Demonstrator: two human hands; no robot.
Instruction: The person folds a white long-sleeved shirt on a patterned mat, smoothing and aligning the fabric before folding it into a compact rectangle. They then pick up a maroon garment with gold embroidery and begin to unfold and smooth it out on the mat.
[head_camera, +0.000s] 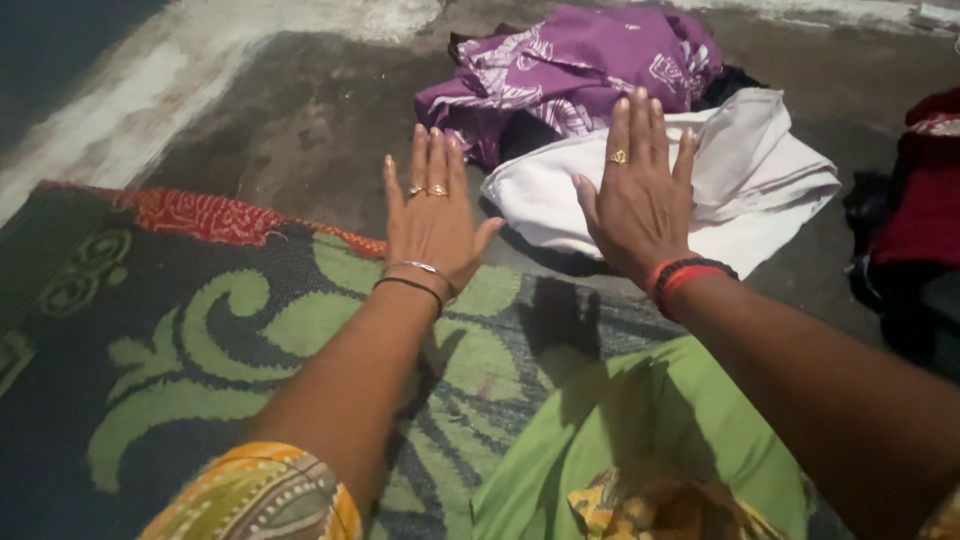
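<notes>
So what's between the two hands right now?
In the head view, only bare dark floor and the white cloth's near edge lie between the left hand and right hand. Both hands are open, holding nothing.

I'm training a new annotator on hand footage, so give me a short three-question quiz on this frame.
1. True or false: the left hand grips the purple cloth.
2. Which cloth lies just beyond the right hand? A) white cloth B) red cloth C) green cloth
3. Fill in: both hands are held flat with fingers ____.

Key: 1 false; 2 A; 3 extended.
</notes>
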